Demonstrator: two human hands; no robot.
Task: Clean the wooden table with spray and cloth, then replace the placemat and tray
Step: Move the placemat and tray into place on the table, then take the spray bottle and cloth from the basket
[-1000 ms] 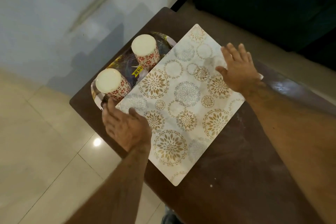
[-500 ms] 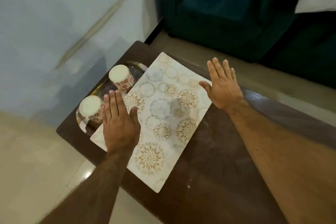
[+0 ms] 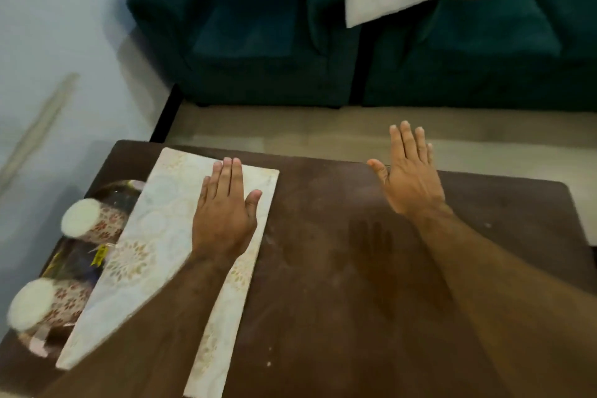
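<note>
Fingers [image 3: 226, 178] of left hand [image 3: 223, 220]: straight, pressed together, flat on cream rectangular floral-patterned placemat [image 3: 161, 255], left part of dark brown wooden table [image 3: 339, 268]. Right hand [image 3: 410, 181]: fingers straight, raised above bare tabletop. Glossy tray [image 3: 64, 258] with two patterned cups [image 3: 93, 223]: beside placemat's left edge.

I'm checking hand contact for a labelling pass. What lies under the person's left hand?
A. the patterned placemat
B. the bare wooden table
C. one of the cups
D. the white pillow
A: the left hand lies flat, fingers straight, on the patterned placemat.
</note>
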